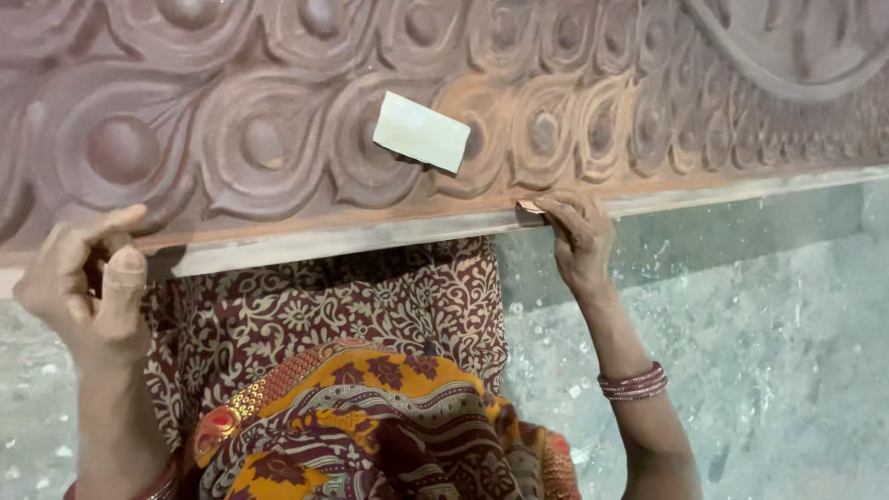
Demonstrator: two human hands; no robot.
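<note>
A small folded scrap of sandpaper (531,206) is pinched between thumb & fingertips of the right hand (576,239), pressed to the lower edge of the carved wooden panel (278,139), approx. mid-length, just above the pale front strip (370,236). The fingers are curled nearly closed on the scrap. The left hand (85,282) is cupped around the panel's edge far to the left, fingers bent, thumb up; whether the wood is gripped or only steadied can't be told. A second, pale sheet (421,131) lies loose on the relief, well apart from both hands.

The scrap is judged light, thin, floppy; likely best held folded, w/ fingertips backing it. The panel is judged heavy, stiff, dusty; the raised carving probably chips easily, so the plain lower edge is the safer place for a hold. A patterned garment (352,370) is seen beneath the panel.
</note>
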